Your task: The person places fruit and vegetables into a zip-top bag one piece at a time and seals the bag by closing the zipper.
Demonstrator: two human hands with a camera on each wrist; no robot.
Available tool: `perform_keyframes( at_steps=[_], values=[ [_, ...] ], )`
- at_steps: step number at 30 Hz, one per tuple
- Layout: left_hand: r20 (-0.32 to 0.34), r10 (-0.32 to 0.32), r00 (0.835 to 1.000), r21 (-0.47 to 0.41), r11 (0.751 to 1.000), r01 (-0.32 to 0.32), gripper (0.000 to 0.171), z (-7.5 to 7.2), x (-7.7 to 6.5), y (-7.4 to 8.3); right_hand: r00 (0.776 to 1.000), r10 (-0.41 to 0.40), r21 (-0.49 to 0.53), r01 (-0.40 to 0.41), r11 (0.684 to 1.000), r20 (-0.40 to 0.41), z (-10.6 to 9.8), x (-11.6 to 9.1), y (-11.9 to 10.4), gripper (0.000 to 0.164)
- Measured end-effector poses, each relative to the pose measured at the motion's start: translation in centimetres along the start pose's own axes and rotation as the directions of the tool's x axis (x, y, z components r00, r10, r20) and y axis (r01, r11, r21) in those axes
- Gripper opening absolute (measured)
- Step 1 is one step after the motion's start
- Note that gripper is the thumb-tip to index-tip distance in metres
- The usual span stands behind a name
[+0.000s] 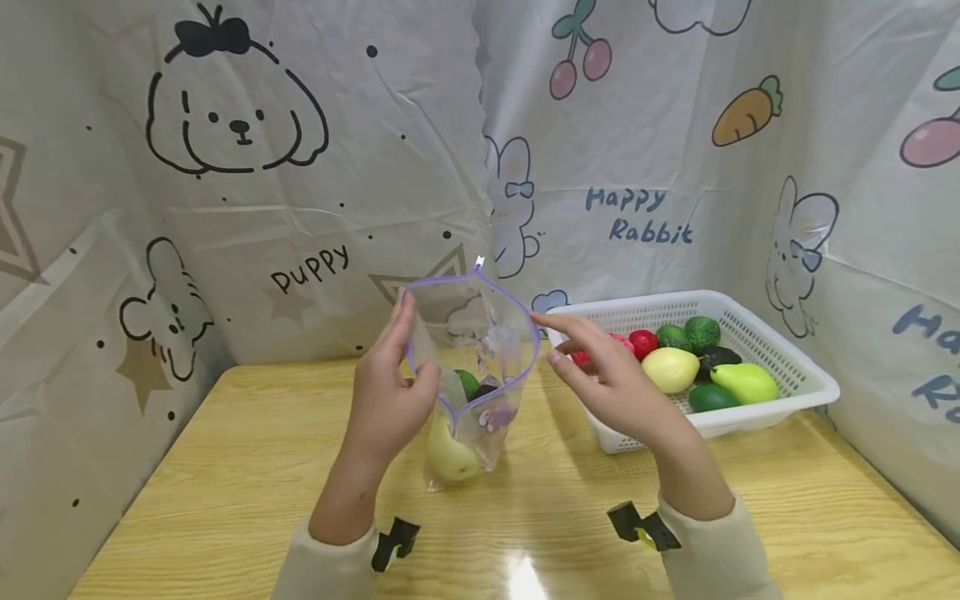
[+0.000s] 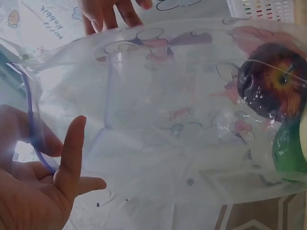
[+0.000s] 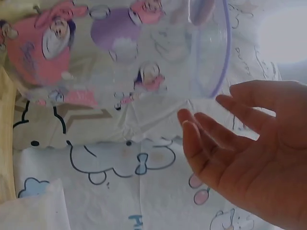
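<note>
A clear zip bag (image 1: 495, 417) with a purple rim and cartoon prints stands on the table, its mouth spread wide. Inside lie a pale yellow fruit (image 1: 450, 454), a green fruit (image 2: 290, 151) and a dark purple-red round fruit (image 2: 271, 81). My left hand (image 1: 390, 392) holds the left side of the mouth, with the rim passing between its thumb and fingers. Across from it, my right hand (image 1: 611, 379) has its fingers loosely bent and apart, holding nothing. Its index fingertip is at the rim, and whether it touches cannot be told.
A white perforated basket (image 1: 813, 393) stands at the right on the wooden table (image 1: 247, 483). It holds several fruits, among them a green pear (image 1: 745, 382), a yellow fruit (image 1: 670, 370) and an avocado-like dark fruit (image 1: 717, 360). Printed cloth (image 1: 412, 167) hangs behind and at both sides.
</note>
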State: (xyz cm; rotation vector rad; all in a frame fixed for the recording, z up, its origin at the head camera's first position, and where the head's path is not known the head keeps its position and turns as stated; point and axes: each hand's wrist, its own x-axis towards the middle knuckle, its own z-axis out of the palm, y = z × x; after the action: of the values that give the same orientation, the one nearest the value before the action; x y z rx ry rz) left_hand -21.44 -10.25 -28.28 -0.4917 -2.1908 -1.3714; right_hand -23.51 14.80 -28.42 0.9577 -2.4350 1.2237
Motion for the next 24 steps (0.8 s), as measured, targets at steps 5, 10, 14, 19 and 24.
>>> perform_keyframes(
  at_steps=[5,10,14,19,24],
  values=[
    [-0.052,0.031,0.998,0.042,0.999,-0.029,0.071,-0.5,-0.2,2.3,0.999,0.032,-0.017,-0.033,0.999,-0.033,-1.8,-0.5,1.0,0.035],
    [-0.112,0.077,0.991,0.109,0.992,-0.065,0.07,-0.9,-0.3,3.3,0.988,0.154,-0.174,-0.149,0.973,0.019,-2.9,-0.9,3.0,0.031],
    [-0.177,0.117,0.977,0.157,0.984,-0.089,0.072,-1.1,-0.2,2.8,0.948,0.298,-0.311,-0.251,0.917,0.115,-2.9,-1.2,4.7,0.027],
    [-0.21,0.133,0.969,0.179,0.979,-0.096,0.075,-1.2,0.1,1.4,0.869,0.443,-0.419,-0.327,0.847,0.218,-2.7,-1.5,6.6,0.035],
    [-0.154,0.099,0.983,0.155,0.985,-0.075,0.078,-0.4,0.6,-1.0,0.794,0.531,-0.462,-0.367,0.807,0.296,-1.9,-1.6,8.4,0.049]
  ],
)
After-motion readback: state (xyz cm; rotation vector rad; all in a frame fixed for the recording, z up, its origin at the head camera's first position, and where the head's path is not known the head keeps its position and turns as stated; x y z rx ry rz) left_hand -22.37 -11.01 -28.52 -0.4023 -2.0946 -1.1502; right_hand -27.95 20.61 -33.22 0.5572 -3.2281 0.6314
